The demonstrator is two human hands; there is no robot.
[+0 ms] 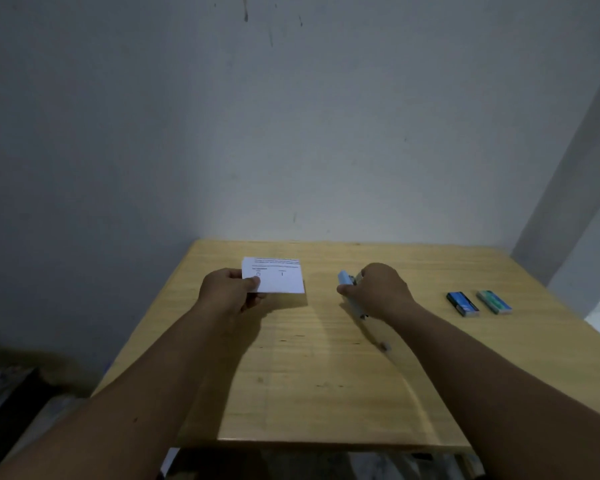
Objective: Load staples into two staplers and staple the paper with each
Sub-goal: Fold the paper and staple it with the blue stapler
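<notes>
From the head view, the person's left hand [230, 293] pinches a small white paper [274, 276] by its left edge, thumb on top and the other fingers curled beneath. The paper carries printed lines near its top edge and sits over the far left part of the wooden tabletop [326, 393]; whether it rests on the wood or is held just above it cannot be told.

The right hand [378, 289] is to the right of the paper, well apart from it, with its fingers wrapped around a light blue stapler [346, 282]. The stapler's front end sticks out past the knuckles toward the paper, and much of its body is hidden under the hand.

Farther right, near the tabletop's edge, two small staple boxes lie side by side: a dark blue box [462, 303] and a teal box [494, 301], close together but not touching.
</notes>
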